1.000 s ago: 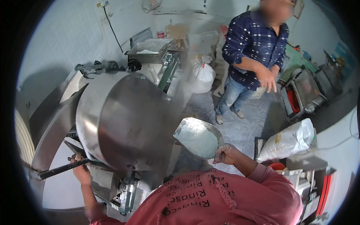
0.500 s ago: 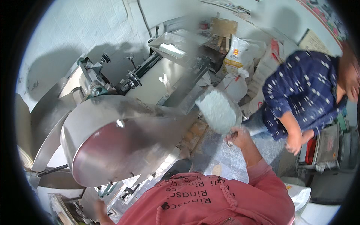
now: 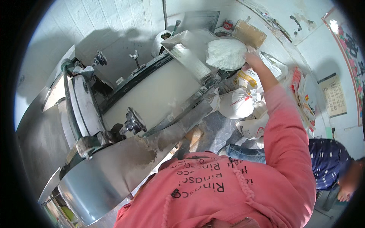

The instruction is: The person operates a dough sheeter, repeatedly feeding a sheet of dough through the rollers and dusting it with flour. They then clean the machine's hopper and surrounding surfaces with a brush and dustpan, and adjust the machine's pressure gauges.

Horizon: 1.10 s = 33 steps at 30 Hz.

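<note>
My right arm is stretched up and away, and my right hand [image 3: 251,59] is closed on the edge of a scoop [image 3: 223,69] heaped with white flour [image 3: 226,52]. The scoop hangs in the air just right of a metal hopper box [image 3: 203,72], which sits across the far end of a machine's belt [image 3: 156,93]. Its rim is mostly covered by the flour, and my fingers are partly hidden behind the edge. My left hand is out of view.
The machine's steel drum [image 3: 102,178] and hand knob [image 3: 134,121] lie at the left. White sacks [image 3: 237,102] stand beyond the machine on the right. A person in a dark blue patterned shirt [image 3: 329,161] bends at the far right. A wooden board [image 3: 249,33] leans at the back.
My right hand has carried the flour-filled scoop up and away, from near my body to beside the hopper. My left hand has left the view. The other person now appears lower and farther right.
</note>
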Each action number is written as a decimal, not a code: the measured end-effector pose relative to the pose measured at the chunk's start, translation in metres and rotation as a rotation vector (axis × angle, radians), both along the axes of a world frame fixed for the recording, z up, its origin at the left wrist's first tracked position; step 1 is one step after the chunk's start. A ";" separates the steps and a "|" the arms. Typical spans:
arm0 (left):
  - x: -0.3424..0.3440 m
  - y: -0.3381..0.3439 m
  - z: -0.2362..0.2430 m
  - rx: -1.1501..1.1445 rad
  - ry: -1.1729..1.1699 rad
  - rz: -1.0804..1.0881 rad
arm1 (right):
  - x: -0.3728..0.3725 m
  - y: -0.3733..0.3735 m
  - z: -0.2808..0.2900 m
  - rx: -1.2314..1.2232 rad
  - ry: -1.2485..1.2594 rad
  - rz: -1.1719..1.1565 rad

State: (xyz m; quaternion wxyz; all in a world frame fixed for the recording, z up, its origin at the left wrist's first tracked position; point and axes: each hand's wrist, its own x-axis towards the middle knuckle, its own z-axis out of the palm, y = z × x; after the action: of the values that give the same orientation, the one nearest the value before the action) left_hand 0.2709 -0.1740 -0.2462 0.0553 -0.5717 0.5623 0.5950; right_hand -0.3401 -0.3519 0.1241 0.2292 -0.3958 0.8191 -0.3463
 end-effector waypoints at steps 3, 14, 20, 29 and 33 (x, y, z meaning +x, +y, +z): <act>-0.024 -0.007 -0.002 -0.005 0.015 0.090 | 0.004 -0.052 0.008 0.129 0.500 0.251; -0.085 0.087 -0.008 0.118 -0.190 0.114 | -0.010 -0.189 0.004 -0.261 1.070 0.901; -0.269 0.001 0.127 -0.373 -0.019 0.254 | 0.002 -0.234 0.017 -0.348 1.024 1.067; -0.443 -0.154 0.260 -1.400 -0.077 0.070 | 0.019 -0.271 0.006 -0.481 1.153 1.319; -0.467 -0.179 0.259 -1.396 -0.225 0.076 | 0.022 -0.274 0.002 -0.492 1.159 1.341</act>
State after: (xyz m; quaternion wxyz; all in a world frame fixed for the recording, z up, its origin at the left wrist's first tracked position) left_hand -0.1958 -0.3530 0.0133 -0.2871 -0.5509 0.7829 0.0343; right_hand -0.3184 -0.6260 0.1266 -0.1548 -0.9372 0.3080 -0.0529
